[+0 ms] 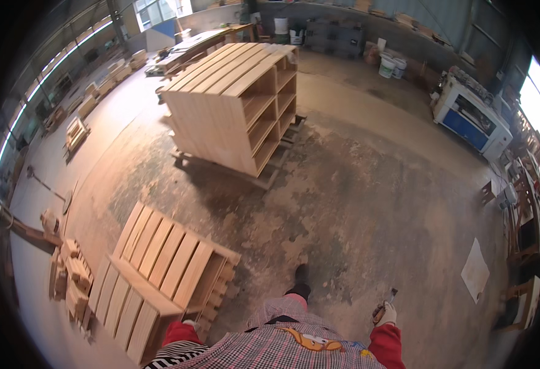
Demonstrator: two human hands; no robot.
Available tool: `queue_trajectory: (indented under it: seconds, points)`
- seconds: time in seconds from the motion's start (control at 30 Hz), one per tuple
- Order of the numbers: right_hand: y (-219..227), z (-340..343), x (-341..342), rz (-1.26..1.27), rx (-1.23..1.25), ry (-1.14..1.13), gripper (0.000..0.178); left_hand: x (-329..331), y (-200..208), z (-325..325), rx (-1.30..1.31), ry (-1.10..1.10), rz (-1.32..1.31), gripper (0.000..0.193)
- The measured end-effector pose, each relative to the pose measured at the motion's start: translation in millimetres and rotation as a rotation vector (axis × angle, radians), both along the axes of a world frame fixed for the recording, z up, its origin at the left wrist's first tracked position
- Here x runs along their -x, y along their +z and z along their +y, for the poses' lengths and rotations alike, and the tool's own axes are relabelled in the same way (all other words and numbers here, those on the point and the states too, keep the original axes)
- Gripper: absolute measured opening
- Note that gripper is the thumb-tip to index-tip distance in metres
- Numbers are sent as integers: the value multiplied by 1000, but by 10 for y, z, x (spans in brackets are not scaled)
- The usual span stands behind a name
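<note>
I see right hand clamped on a small tool | left hand barely visible, grip unclear | risk: I judge tripping on near-left wooden pallet while walking.

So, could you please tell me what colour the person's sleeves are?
Red sleeves, clearest in the head view.

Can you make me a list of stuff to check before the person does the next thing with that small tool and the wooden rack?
1. Right hand grips the small tool: ok.
2. Left hand is at the wooden rack edge, but whether it grips it: cannot tell.
3. Rack lies flat on the floor: ok.
4. Floor ahead of the foot is free of things: ok.
5. Loose wooden blocks lie close beside the rack: not ok.
6. Tall slatted stack stands well apart: ok.
</note>
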State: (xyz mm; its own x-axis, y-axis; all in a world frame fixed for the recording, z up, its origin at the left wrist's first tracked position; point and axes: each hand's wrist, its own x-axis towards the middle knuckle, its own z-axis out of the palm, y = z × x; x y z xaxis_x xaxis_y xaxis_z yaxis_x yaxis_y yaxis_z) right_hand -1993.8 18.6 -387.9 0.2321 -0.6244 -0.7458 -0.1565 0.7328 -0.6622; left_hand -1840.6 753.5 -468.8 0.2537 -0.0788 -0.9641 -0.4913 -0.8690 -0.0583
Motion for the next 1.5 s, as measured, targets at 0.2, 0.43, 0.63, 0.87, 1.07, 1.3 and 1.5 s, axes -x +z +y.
queue_trajectory:
  seconds: [0.2, 0.43, 0.63, 0.87, 1.07, 1.3, 1.5]
  points:
    - [-713, -1212, -946, -21, -238, -187, 11, -2545, -517, -1940, 299, -76, -104, 26]
    - [-558, -2422, -2629, 121, -139, -142, 24, -5640, 822, -6105, 1095, 431, -628, 32]
    - [-969, -3987, -3896, 152, -359, -149, 29, -6868, 1279, -7789, 1239, 585, -432, 37]
    - [-398, -5575, -6622, 52, -170, 248, 14, -6703, -627, -6171, 672, -30, -300, 29]
    - [-469, -6236, -8995, 57, -86, 330, 20, -7116, -684, -5457, 21, 353, -65, 30]
    - [-1214, -7393, -10648, 132, 181, 754, 29, -10744, 139, -7958, 408, 184, -234, 39]
    - [-202, -7383, -12734, 150, -139, 596, 23, -13762, 1069, -10167, 1170, 620, -772, 27]
